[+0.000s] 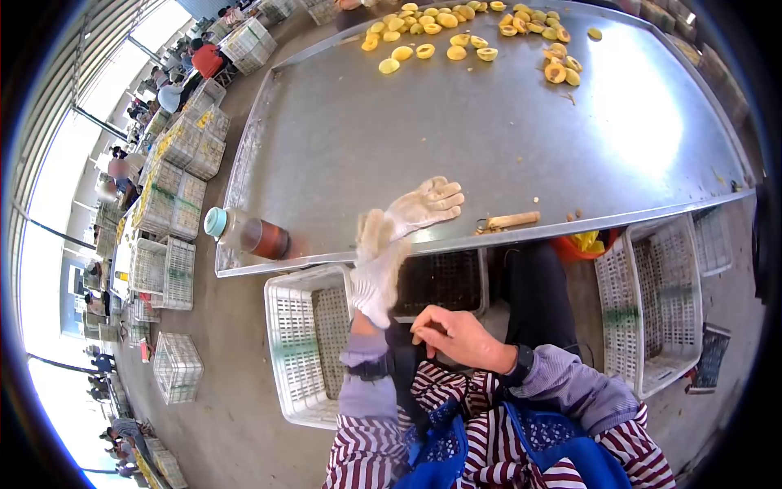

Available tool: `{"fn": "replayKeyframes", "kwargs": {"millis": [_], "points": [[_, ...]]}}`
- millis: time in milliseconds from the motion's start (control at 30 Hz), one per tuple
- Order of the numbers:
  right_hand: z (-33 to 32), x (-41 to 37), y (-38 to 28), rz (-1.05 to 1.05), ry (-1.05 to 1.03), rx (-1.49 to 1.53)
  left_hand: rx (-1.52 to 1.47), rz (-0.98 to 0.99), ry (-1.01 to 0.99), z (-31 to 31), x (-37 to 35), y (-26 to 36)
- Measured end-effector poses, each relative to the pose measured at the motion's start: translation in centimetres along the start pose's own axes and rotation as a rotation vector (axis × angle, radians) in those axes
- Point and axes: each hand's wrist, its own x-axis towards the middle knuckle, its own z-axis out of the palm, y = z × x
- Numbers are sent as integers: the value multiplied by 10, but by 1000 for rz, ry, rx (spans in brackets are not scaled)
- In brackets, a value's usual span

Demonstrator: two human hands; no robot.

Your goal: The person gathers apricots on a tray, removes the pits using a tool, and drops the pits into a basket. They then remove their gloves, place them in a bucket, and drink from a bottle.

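Note:
My left hand [378, 265], in a pale knit work glove, is raised at the near edge of the metal table [391, 138], its fingers pointing up and apart from the palm. Just beside it, a second work glove [428, 204] lies on the tabletop with its fingers toward the right. My right hand [466, 336] is bare and held low over my lap, fingers curled in with the thumb close to them; what they hold, if anything, is hidden. Right of the loose glove, a short wooden handle [513, 220] rests near the edge.
Halved yellow fruits [456, 52] are spread at the table's far side. A teal-lidded bottle [257, 235] of reddish-brown liquid lies at the near left corner. Plastic crates [285, 359] flank my legs, with a red bucket [570, 251] under the edge. People sit working at far left.

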Motion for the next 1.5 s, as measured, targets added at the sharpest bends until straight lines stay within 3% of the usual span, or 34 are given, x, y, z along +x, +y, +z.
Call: {"fn": "replayKeyframes", "kwargs": {"millis": [33,133,167,300,400,433,500,600,700,800,833,967,1067,1200,1300,1500], "points": [[-5,0,5,46,25,70,926,234,119,-14,21,7],[-18,4,19,47,111,104,1535,266,-63,-36,61,-6],[-22,6,19,65,113,111,1703,342,-131,-42,80,-26],[-37,9,20,107,139,130,1742,358,-284,-15,104,-10],[-52,11,20,92,211,130,916,-19,-162,-19,112,-22],[-56,12,22,86,243,132,340,-123,-47,-3,102,-9],[-62,18,23,64,299,134,200,-84,-184,11,74,34],[-60,26,18,-2,371,87,-109,-35,-242,7,50,31],[-56,26,8,-58,454,-8,-496,-259,-249,23,28,35],[-50,21,-13,-74,537,-101,-347,-246,-212,35,-6,49],[-47,21,-16,-63,556,-123,-188,-324,-65,43,-17,56],[-44,22,-15,-36,655,-218,-320,-178,-113,55,-56,36],[-49,22,4,-177,696,-344,-347,-187,-31,61,-76,34],[-44,13,-15,-162,566,-267,-352,-102,-15,55,-92,19],[-40,9,-15,-180,539,-416,-296,-55,-25,50,-94,15],[-48,8,-6,-326,652,-674,-246,-345,-36,47,-97,48]]}}
